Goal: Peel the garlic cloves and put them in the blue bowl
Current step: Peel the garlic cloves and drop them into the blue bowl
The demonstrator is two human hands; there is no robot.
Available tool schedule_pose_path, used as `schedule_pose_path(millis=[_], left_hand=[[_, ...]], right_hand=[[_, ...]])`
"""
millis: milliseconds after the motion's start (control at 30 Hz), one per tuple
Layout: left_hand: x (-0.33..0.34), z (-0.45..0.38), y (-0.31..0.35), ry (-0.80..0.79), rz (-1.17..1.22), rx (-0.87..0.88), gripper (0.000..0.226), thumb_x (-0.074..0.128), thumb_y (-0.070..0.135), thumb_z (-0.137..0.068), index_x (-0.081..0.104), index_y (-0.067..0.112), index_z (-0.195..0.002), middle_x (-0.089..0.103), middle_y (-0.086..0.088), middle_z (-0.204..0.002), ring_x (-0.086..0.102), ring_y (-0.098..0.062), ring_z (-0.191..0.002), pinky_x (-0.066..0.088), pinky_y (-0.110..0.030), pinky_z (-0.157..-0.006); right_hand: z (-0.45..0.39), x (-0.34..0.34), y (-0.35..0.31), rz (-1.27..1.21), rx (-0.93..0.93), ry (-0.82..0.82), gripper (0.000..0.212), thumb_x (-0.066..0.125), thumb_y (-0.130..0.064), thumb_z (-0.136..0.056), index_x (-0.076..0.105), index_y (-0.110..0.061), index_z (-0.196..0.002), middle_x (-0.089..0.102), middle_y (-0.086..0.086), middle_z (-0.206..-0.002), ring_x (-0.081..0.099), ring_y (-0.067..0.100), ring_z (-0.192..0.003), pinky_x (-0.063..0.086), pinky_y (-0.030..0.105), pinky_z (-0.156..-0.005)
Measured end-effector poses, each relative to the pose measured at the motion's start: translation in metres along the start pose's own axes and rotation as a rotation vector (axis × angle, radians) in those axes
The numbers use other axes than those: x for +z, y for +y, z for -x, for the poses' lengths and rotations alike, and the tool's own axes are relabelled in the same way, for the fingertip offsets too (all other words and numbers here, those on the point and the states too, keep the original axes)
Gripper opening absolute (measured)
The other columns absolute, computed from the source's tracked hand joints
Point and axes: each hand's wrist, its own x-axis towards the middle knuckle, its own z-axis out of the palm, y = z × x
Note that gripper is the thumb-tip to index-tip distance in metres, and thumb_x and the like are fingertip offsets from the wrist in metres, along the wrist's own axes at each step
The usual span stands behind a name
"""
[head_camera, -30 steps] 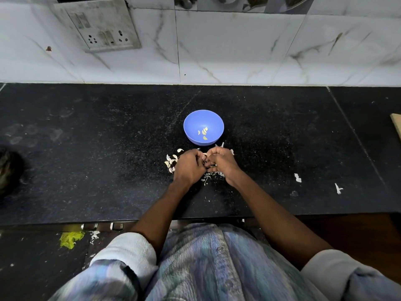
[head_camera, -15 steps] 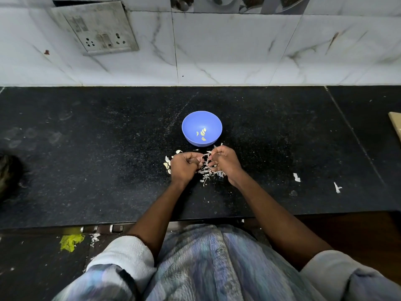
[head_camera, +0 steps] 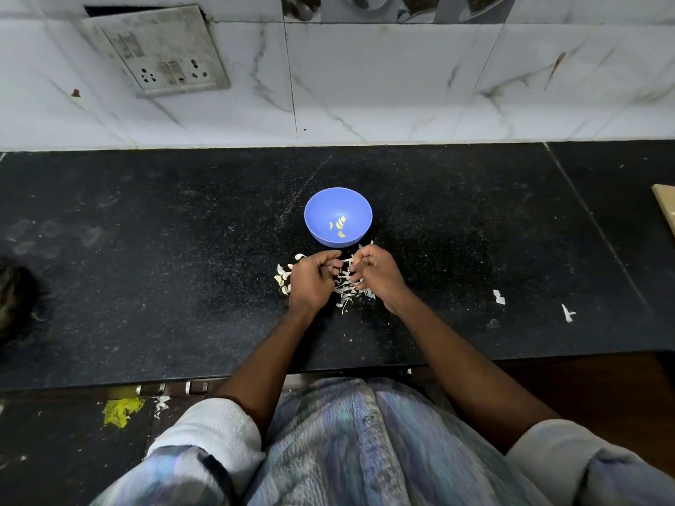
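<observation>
The blue bowl stands on the black counter with several peeled garlic cloves in its bottom. Just in front of it my left hand and my right hand hover with fingers curled, a small gap between them. A pale garlic clove with loose skin sits between the fingertips of both hands; how much of it is peeled is hidden. Unpeeled cloves lie beside my left hand. A heap of papery skins lies under and between my hands.
White scraps lie on the counter to the right. A wooden board edge juts in at the far right, and a dark object sits at the far left. A tiled wall with a socket plate closes the back.
My hands were pressed together over the skins; now they have drawn slightly apart and lifted a little toward the bowl. The bowl has not moved.
</observation>
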Motion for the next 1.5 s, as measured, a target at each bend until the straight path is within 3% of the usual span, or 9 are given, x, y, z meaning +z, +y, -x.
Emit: schedule_pose_path(millis=[233, 367, 533, 667, 867, 1000, 1167, 1367, 1500], left_hand=[[0.000, 0.004, 0.004, 0.024, 0.055, 0.048, 0.013, 0.080, 0.007, -0.091, 0.085, 0.018, -0.094, 0.079, 0.014, -0.081, 0.075, -0.001, -0.072, 0.059, -0.021, -0.069], [0.000, 0.003, 0.001, 0.059, 0.128, 0.010, 0.013, 0.077, 0.006, -0.092, 0.085, 0.016, -0.094, 0.080, 0.010, -0.081, 0.077, -0.008, -0.074, 0.065, -0.033, -0.072], [-0.002, 0.007, 0.002, 0.074, 0.090, 0.039, 0.007, 0.082, 0.021, -0.090, 0.086, 0.024, -0.094, 0.080, 0.014, -0.080, 0.076, -0.003, -0.073, 0.065, -0.035, -0.071], [-0.001, 0.008, 0.006, 0.099, -0.050, 0.038, 0.010, 0.079, 0.032, -0.087, 0.086, 0.032, -0.094, 0.079, 0.015, -0.077, 0.072, 0.001, -0.068, 0.062, -0.032, -0.065], [-0.001, 0.007, 0.008, 0.093, -0.147, 0.039, 0.019, 0.073, 0.044, -0.082, 0.085, 0.034, -0.093, 0.078, 0.014, -0.076, 0.072, -0.003, -0.068, 0.061, -0.033, -0.066], [-0.001, 0.006, 0.008, 0.076, -0.059, 0.060, 0.017, 0.076, 0.037, -0.080, 0.086, 0.027, -0.089, 0.079, 0.012, -0.075, 0.072, -0.003, -0.065, 0.061, -0.035, -0.063], [0.002, 0.006, 0.010, 0.087, -0.014, 0.068, 0.007, 0.079, 0.025, -0.082, 0.085, 0.022, -0.083, 0.076, 0.013, -0.069, 0.070, -0.004, -0.061, 0.059, -0.033, -0.061], [0.014, 0.005, 0.015, 0.105, -0.065, -0.006, 0.012, 0.073, 0.020, -0.090, 0.084, 0.020, -0.085, 0.078, 0.008, -0.075, 0.071, -0.007, -0.068, 0.057, -0.029, -0.069], [0.006, -0.010, 0.004, 0.158, 0.114, -0.155, 0.016, 0.070, 0.012, -0.096, 0.080, 0.018, -0.086, 0.075, 0.005, -0.072, 0.068, -0.011, -0.065, 0.062, -0.036, -0.073]], right_hand=[[-0.002, 0.005, 0.005, 0.120, -0.136, -0.060, 0.017, 0.046, -0.001, -0.102, 0.060, -0.009, -0.098, 0.070, 0.007, -0.087, 0.065, 0.014, -0.068, 0.052, 0.028, -0.057], [-0.002, 0.003, 0.002, -0.063, -0.043, -0.086, 0.014, 0.054, -0.001, -0.101, 0.066, 0.001, -0.108, 0.075, 0.012, -0.094, 0.068, 0.015, -0.076, 0.057, 0.028, -0.064], [-0.001, 0.001, 0.001, -0.169, -0.042, -0.064, 0.010, 0.070, 0.003, -0.092, 0.070, 0.003, -0.102, 0.074, 0.016, -0.087, 0.069, 0.015, -0.068, 0.059, 0.026, -0.067], [-0.005, 0.000, 0.001, -0.086, -0.086, -0.024, 0.004, 0.070, 0.000, -0.093, 0.071, 0.000, -0.097, 0.075, 0.020, -0.088, 0.069, 0.019, -0.067, 0.062, 0.033, -0.072], [-0.005, 0.002, 0.001, 0.153, -0.220, 0.012, 0.015, 0.065, 0.003, -0.092, 0.069, -0.010, -0.088, 0.070, 0.000, -0.075, 0.065, 0.007, -0.065, 0.060, 0.030, -0.068], [-0.008, 0.003, 0.003, 0.239, -0.270, 0.015, 0.016, 0.067, 0.002, -0.090, 0.068, -0.013, -0.087, 0.070, -0.003, -0.078, 0.066, 0.011, -0.072, 0.062, 0.039, -0.072], [-0.005, 0.003, 0.000, 0.214, -0.263, 0.028, 0.014, 0.063, 0.005, -0.092, 0.069, -0.008, -0.090, 0.071, 0.001, -0.081, 0.066, 0.009, -0.072, 0.061, 0.032, -0.069], [-0.006, 0.026, -0.001, -0.162, 0.143, 0.178, 0.019, 0.060, 0.009, -0.084, 0.073, -0.002, -0.091, 0.075, 0.011, -0.083, 0.070, 0.017, -0.073, 0.056, 0.025, -0.062], [-0.013, 0.006, -0.005, -0.279, 0.112, 0.201, 0.021, 0.057, 0.015, -0.088, 0.070, 0.001, -0.095, 0.072, 0.017, -0.083, 0.074, 0.019, -0.071, 0.064, 0.032, -0.073]])
